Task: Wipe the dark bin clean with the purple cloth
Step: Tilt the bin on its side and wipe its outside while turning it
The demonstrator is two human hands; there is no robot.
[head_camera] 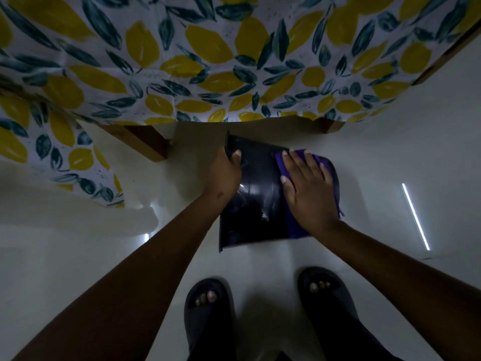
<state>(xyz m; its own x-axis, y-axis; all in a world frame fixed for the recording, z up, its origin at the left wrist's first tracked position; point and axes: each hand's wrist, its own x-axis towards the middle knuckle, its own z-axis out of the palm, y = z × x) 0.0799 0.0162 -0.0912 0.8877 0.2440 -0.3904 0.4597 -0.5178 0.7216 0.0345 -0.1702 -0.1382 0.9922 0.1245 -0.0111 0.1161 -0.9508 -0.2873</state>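
The dark glossy bin (256,194) lies on its side on the pale floor, just below the table edge. My left hand (226,171) grips its rim at the upper left, thumb over the edge. My right hand (307,188) lies flat, fingers spread, pressing the purple cloth (292,227) against the bin's right side. The cloth shows above my fingertips and below my palm; most of it is hidden under the hand.
A table with a lemon-and-leaf patterned cloth (208,61) fills the upper view, its wooden leg (148,144) left of the bin. My feet in dark sandals (208,308) stand on the white floor below the bin. A bright light reflection streaks the floor (415,216) at right.
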